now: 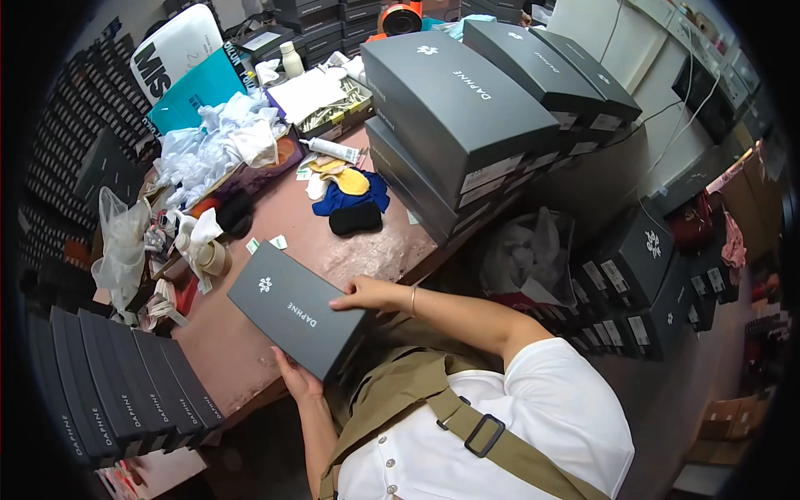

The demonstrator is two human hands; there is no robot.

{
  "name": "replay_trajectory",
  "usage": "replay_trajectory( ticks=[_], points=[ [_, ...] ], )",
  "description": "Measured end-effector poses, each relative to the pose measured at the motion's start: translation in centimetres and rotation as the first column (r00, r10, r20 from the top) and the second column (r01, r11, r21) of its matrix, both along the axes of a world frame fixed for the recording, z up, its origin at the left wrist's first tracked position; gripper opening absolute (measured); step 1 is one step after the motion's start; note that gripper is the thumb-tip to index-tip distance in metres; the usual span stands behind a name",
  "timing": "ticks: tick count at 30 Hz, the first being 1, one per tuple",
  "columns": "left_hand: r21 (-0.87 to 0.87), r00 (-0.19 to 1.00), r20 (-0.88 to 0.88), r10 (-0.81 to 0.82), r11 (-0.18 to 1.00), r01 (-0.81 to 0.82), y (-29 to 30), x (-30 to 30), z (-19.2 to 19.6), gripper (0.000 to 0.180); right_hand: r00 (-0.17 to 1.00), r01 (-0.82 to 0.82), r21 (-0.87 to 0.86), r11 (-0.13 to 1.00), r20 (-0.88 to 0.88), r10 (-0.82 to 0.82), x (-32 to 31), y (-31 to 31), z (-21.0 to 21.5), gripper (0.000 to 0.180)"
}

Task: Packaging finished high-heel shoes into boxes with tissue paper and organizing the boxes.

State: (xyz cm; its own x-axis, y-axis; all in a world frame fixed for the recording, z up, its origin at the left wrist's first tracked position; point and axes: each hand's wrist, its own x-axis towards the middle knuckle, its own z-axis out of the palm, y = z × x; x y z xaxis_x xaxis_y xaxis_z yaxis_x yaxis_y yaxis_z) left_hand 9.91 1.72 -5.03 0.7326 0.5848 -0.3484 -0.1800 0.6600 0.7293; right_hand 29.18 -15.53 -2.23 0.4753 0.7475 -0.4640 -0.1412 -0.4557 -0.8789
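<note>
A dark grey shoe box (287, 287) with a pale flower mark on its lid lies at the table's near edge, tilted across it towards my body. My left hand (298, 377) grips its near left side, thumb up along the edge. On the box's right end rests my right hand (364, 295), with the fingers curled over the edge. The lid is on, so the inside is hidden. Just beyond the box are small white-and-green paper slips (277, 242). Farther off lie a black sponge-like pad (356, 219), a blue cloth (350, 197) and a yellow cloth (348, 179).
Large grey boxes (458, 108) are stacked at the table's right side. More shoe boxes (125, 383) stand in a row at the lower left. Crumpled pale tissue paper (221, 142) fills a carton at the back left. A plastic-lined bin (529, 254) stands right of the table.
</note>
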Motion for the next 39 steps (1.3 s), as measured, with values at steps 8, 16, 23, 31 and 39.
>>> replay_trajectory(
  ticks=[8,16,23,31,39],
  points=[
    [0.533,0.986,-0.131,0.108,0.846,-0.022,5.1,-1.7,3.8,0.073,0.763,0.491,0.35,0.798,-0.615,-0.199,-3.4,4.1,5.0,0.045],
    [0.814,0.897,-0.44,0.035,0.437,0.383,8.5,-5.2,4.6,0.085,0.828,-0.481,0.468,0.741,0.521,0.208,-12.4,7.4,1.2,0.034],
    [0.845,0.726,-0.535,0.433,0.261,0.467,15.6,-10.6,-2.9,0.064,0.827,-0.109,0.334,0.936,0.553,-0.101,-5.6,-7.4,1.3,0.023],
    [0.925,0.975,-0.165,-0.151,0.319,0.206,-0.5,8.6,6.0,0.056,0.257,0.85,0.468,0.24,0.028,-0.966,0.4,-21.0,-5.4,0.031],
    [0.316,0.715,-0.193,-0.672,0.648,0.693,-15.1,24.4,10.5,0.102,-0.146,0.704,0.659,0.266,0.5,-0.853,9.6,-22.9,-0.6,0.044]
  ],
)
